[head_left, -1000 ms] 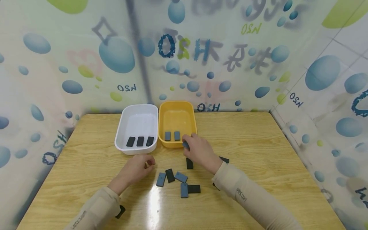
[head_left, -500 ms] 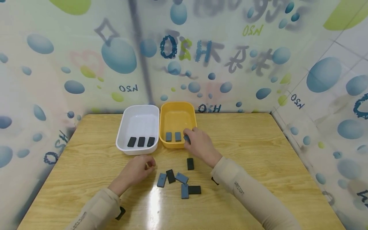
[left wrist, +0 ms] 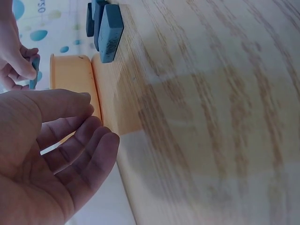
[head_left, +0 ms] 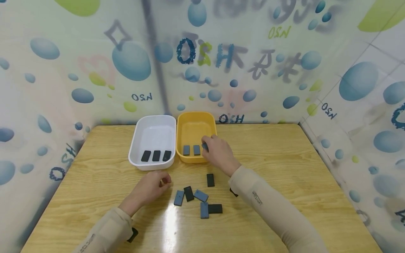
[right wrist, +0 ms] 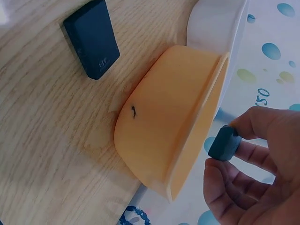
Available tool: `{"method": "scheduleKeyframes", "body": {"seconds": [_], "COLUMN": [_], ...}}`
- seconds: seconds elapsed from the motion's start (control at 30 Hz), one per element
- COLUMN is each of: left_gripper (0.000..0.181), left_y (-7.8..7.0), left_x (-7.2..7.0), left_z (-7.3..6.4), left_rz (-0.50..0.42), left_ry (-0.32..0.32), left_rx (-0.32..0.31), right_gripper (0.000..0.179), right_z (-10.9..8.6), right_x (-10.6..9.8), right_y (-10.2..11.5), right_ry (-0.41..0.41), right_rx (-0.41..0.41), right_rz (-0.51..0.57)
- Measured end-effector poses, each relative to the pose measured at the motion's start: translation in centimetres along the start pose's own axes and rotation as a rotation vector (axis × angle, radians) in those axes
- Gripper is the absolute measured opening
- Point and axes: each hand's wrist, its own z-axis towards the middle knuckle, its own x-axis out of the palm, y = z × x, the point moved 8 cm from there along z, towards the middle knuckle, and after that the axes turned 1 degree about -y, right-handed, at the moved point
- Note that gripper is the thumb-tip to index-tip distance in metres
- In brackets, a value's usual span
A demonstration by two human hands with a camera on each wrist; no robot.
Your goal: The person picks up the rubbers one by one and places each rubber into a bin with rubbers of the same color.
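Note:
My right hand (head_left: 220, 154) pinches a small blue-grey rectangular block (right wrist: 225, 143) between thumb and fingers. It is above the right front side of the yellow tub (head_left: 191, 160), where two blue-grey blocks lie in a row. My left hand (head_left: 148, 189) is loosely curled at the table surface, in front of the white tub (head_left: 151, 167), holding nothing. Inside the white tub are three black blocks (head_left: 156, 155). On the table between the hands lie loose blue-grey blocks (head_left: 204, 210) and black blocks (head_left: 210, 180). Part of the held block is hidden by fingers in the head view.
The two tubs stand side by side near the back of the wooden table (head_left: 269, 147). A patterned wall covering (head_left: 196, 88) rises right behind it. One black block (head_left: 233, 192) is partly covered by the right sleeve, another dark item (head_left: 133, 234) sits beside the left cuff.
My right hand, still pinching the blue-grey block, has moved slightly forward and up over the yellow tub's side. The left hand stays in place.

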Motion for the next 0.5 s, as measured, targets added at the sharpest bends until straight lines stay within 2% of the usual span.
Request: {"method": "scheduleKeyframes", "body": {"seconds": [0.13,0.33,0.5], "left_gripper": [0.004,0.003,0.004], "left_y": [0.1,0.4,0.7], "left_x": [0.0,0.0,0.0], "left_z": [0.0,-0.1,-0.1], "left_rz": [-0.007,-0.029,-0.034], "left_ry": [-0.005,0.010,0.019], "left_rx": [0.003,-0.027,-0.044], "right_gripper": [0.016,0.016,0.018], "right_z": [0.9,2.3,3.5], "right_x": [0.1,0.5,1.5], "right_y": [-0.1,-0.4,-0.7], "right_ry": [0.001,0.010,0.055], "right_rx": [0.007,0.031,0.081], "right_rz": [-0.028,-0.071,-0.103]}}
